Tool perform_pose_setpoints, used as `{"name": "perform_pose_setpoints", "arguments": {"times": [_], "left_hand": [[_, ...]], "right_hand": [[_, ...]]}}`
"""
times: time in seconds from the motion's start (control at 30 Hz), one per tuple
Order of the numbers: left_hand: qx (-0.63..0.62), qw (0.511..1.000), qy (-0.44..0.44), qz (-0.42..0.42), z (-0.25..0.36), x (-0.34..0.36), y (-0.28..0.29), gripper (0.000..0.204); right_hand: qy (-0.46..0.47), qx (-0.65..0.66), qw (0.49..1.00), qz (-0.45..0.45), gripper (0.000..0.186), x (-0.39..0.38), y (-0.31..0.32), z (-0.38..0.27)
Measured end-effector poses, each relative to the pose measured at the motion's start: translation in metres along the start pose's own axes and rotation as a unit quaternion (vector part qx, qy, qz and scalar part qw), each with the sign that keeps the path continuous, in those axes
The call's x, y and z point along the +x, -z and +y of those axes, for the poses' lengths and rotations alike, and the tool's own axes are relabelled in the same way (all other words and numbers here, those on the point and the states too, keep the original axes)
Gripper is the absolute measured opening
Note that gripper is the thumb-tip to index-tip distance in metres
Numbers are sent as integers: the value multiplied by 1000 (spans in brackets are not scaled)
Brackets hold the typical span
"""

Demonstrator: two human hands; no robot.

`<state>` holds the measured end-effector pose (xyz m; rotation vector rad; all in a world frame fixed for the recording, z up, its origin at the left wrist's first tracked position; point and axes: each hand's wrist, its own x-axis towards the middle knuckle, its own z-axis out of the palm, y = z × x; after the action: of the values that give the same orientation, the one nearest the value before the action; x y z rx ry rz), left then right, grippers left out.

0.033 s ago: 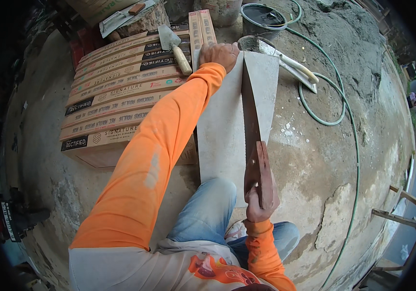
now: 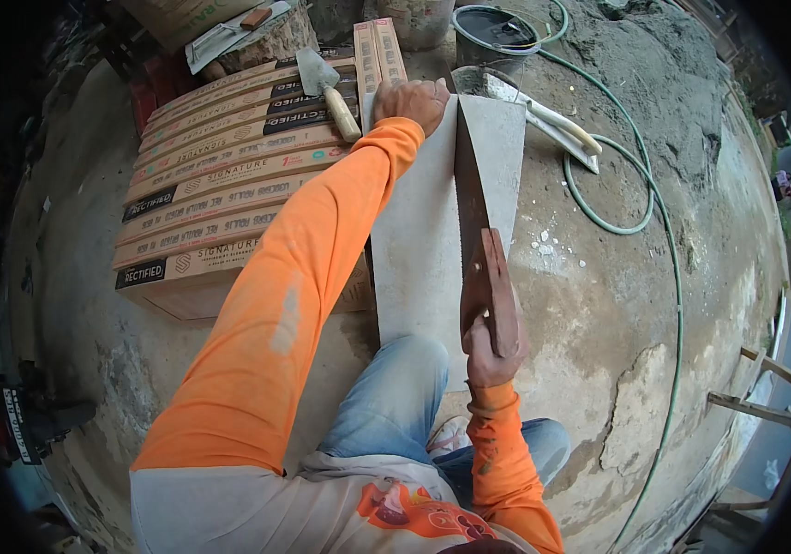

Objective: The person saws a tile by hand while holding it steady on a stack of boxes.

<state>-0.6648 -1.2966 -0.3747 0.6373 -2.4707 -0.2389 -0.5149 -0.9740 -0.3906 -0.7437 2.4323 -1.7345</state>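
The right hand [image 2: 495, 353] is closed around the reddish-brown handle of a saw [image 2: 473, 222], its fingers wrapped round the grip. The blade points away from the person and runs lengthwise over a long grey board [image 2: 414, 249], with board showing on both sides of it. The toothed edge faces left; how deep the blade sits is hard to tell.

The left hand [image 2: 411, 103] rests at the far end of the board, knuckles up and fingers curled down — I cannot tell whether they clamp its edge. The left arm reaches across the view in an orange sleeve [image 2: 294, 286]. A knee [image 2: 402, 365] in blue jeans touches the near end of the board.

Just left of the board is a stack of cardboard boxes [image 2: 220, 198], with a trowel [image 2: 331, 90] lying on it near the left hand. Beyond the board's right corner lies a white-handled tool [image 2: 557, 129]. Farther off are a dark bucket [image 2: 497, 37] and a pile of sand [image 2: 645, 69] — a green hose [image 2: 676, 277] curves along the floor [image 2: 571, 342] at right.
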Motion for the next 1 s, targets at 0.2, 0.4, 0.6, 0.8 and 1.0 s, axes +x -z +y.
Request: {"name": "perform_pose_setpoints", "arguments": {"times": [0.2, 0.4, 0.6, 0.8, 1.0], "left_hand": [[28, 999, 18, 14, -18, 3, -9, 50], [-5, 1000, 14, 24, -3, 7, -10, 50], [19, 999, 17, -22, -3, 6, -13, 51], [20, 1000, 13, 12, -3, 7, -4, 49], [16, 999, 20, -25, -3, 5, -11, 48]], "right_hand": [[27, -48, 998, -21, 58, -8, -2, -11], [-26, -66, 997, -37, 71, -48, 38, -52], [-26, 49, 998, -3, 46, 44, -9, -3], [17, -97, 992, -76, 75, -52, 50, -46], [-21, 10, 1000, 4, 49, 40, -16, -5]]}}
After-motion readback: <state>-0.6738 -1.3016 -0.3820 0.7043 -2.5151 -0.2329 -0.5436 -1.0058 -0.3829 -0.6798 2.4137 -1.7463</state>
